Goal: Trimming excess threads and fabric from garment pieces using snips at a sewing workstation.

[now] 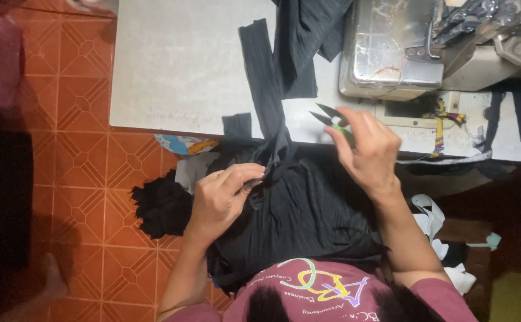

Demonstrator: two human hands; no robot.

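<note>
Left hand (222,194) pinches the black fabric strip (264,89), right hand (365,149) grips open thread snips (330,118); looks like trimming time, next move needs the blades lined up at the pinch.

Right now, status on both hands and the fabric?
Left hand pinching black fabric at the lap. Right hand holding thread snips, blades open, above table edge. Sewing machine behind; nothing between snips and fabric.

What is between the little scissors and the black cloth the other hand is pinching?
Nothing visible. The right hand holds the snips open above the table edge, and only a bare gap separates them from the black fabric strip pinched by the left hand.
</note>
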